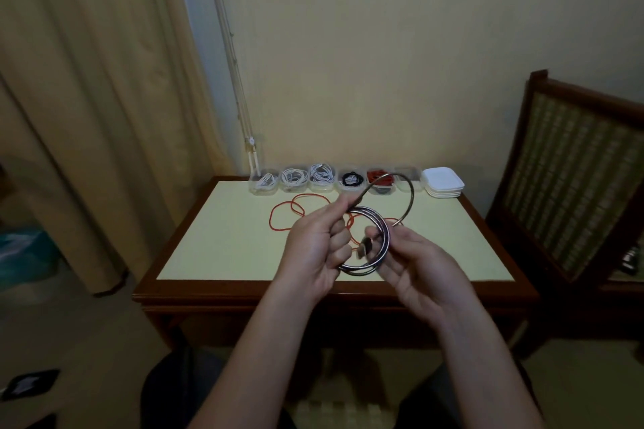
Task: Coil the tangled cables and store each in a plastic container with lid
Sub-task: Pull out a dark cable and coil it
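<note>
Above the pale-topped table, both hands grip a dark cable: left hand fingers closed on its coil, right hand pinching the coil's opposite side.

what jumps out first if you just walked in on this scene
Two bare hands held up over the near side of the table: the left hand and right hand share a grip on a dark cable wound into loops, one loose arc rising toward the back. Behind them a red cable lies uncoiled on the tabletop. Along the far edge runs a row of clear containers holding coiled cables, with a stack of white lids at its right end.
</note>
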Available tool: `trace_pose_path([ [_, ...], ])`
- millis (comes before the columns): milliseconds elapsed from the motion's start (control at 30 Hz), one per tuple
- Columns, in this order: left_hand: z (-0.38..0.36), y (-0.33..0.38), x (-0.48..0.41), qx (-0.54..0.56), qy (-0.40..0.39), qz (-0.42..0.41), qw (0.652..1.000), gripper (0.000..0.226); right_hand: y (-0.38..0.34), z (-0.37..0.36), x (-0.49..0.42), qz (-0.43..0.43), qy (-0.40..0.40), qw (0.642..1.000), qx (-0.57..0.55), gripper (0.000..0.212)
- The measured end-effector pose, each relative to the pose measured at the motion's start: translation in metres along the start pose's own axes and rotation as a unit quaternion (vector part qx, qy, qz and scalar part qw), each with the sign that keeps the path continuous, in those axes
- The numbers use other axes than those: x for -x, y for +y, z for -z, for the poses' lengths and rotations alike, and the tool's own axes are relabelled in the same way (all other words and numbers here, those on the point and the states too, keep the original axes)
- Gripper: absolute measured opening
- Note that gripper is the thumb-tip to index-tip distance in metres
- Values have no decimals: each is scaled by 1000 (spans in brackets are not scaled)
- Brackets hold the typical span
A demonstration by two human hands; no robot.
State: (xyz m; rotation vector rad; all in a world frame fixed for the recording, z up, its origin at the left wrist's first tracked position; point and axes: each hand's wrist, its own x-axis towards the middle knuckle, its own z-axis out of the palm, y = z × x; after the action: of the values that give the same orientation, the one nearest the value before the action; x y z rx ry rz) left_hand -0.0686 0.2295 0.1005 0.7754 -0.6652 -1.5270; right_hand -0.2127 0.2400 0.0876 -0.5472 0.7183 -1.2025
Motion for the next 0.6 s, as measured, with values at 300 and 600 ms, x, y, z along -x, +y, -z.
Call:
trace_pose_path([
  [300, 8, -8, -4, -78, 53, -83, 992, 16, 7, -6, 1, -35, -48, 995, 82, 30],
  [600, 15, -10, -2, -101, 36, -106, 989, 23, 7, 3, 2, 119, -28, 878, 463, 17],
])
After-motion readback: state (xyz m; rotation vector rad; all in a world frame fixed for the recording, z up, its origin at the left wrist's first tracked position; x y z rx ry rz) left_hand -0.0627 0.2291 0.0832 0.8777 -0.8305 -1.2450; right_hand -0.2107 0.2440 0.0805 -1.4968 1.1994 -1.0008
